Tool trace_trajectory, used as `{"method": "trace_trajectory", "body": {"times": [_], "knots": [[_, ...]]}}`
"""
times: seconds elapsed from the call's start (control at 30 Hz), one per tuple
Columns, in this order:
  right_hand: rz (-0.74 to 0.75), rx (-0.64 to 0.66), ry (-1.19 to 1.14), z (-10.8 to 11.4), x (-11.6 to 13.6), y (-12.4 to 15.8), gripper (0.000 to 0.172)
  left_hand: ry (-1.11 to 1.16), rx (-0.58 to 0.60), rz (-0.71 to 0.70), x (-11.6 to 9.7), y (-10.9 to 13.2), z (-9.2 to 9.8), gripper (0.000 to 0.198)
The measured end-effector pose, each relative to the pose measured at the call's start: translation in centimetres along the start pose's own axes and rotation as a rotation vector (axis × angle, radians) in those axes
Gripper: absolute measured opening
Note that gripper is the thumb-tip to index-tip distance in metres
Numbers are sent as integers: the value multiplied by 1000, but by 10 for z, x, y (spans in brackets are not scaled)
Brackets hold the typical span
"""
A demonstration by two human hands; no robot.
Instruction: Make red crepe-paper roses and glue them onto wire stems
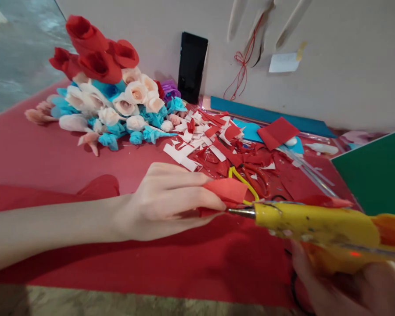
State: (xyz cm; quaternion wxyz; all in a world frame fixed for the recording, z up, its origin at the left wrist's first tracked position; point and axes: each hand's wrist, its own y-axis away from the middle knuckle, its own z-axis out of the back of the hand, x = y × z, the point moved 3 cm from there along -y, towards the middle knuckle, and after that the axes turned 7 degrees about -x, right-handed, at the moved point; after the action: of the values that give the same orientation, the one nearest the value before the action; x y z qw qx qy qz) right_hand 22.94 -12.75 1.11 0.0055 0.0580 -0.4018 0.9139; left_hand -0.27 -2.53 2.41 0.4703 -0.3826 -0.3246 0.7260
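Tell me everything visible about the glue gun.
The glue gun has a stained yellow body, apparently plastic, orange parts, a glowing red light and a metallic nozzle. The right hand grips it from below, roughly level above the red surface. Its nozzle points toward the left hand and held red piece; tip contact is unclear.

black phone (192, 66), leaning | red cord (242, 62), hanging | white note (283, 63), taped

A red table (61, 162) is carrying paper flowers (136, 92) and paper scraps (181, 158).
The flowers are lying beyond and left of the left hand's (174, 199) grip, the scraps just beyond it, a red sheet (151, 272) on its near side.
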Motion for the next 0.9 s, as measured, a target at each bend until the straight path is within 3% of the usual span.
{"method": "trace_trajectory", "body": {"times": [0.2,0.43,0.63,0.8,0.9], "knots": [[-122,-90,43,0,0,-3,39,-2,-15,-11,-1,0,-1,3],[22,-47,107,0,9,-10,39,-37,-14,-1,-1,1,1,4],[-132,8,31,0,-2,-6,35,-42,-39,6,0,1,0,3],[-22,-102,-6,1,2,-11,40,14,-5,17,0,-1,-1,3],[-60,-96,61,0,1,-11,41,13,-7,29,-1,-1,0,3]]}}
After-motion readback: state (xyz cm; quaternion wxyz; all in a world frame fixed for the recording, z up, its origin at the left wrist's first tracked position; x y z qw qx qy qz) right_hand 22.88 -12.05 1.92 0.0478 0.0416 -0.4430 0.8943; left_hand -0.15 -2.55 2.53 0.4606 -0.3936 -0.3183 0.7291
